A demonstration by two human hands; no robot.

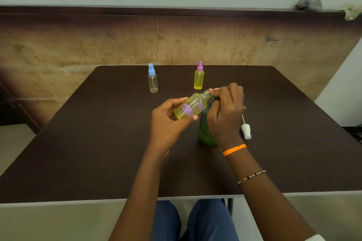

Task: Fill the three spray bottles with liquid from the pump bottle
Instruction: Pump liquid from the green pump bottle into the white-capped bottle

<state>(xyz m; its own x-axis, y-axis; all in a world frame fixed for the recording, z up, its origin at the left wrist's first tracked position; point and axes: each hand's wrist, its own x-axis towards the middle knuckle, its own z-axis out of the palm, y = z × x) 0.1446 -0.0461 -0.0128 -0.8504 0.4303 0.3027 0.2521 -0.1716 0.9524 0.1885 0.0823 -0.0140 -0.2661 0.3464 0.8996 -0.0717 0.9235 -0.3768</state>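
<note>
Left hand (168, 121) has its grip clamped on an uncapped spray bottle (191, 106) with purple print, tilted so the open neck meets the pump bottle's nozzle – angle looks chosen to catch the stream. Right hand (225, 111) is closed over the head of the green pump bottle (205, 133), which stands on the table (98, 143); reads as pressing the pump, nozzle itself hidden under the fingers. Held bottle looks mostly full of yellow liquid. Its white sprayer cap (246, 129) lies on the table just right of the pump bottle – parked within reach for recapping. At the back: pink-capped bottle (198, 79) full and capped, blue-capped bottle (152, 80) looks empty. My read: second of three in hand.
</note>
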